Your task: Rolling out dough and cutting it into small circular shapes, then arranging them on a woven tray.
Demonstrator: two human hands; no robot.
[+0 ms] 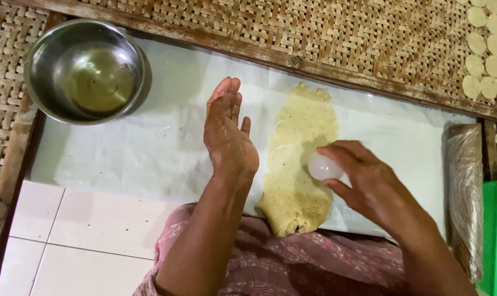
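Your right hand [369, 186] grips a small round white cutter [322, 167], pressed on a flattened sheet of pale dough [303, 164] atop white plastic sheeting [150, 148]. Left hand [226, 131] open, held edge-up w/ nothing in it. Dough looks soft, thin, tearable; lift at edges.

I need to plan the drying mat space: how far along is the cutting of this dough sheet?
Done: a batch of cut rounds lies on the woven mat, and two circle outlines show in the dough sheet. In hand: the right hand presses a round white cutter into the sheet's middle; the left hand hovers open beside it. Left: most of the sheet, above and below the cutter, is uncut.
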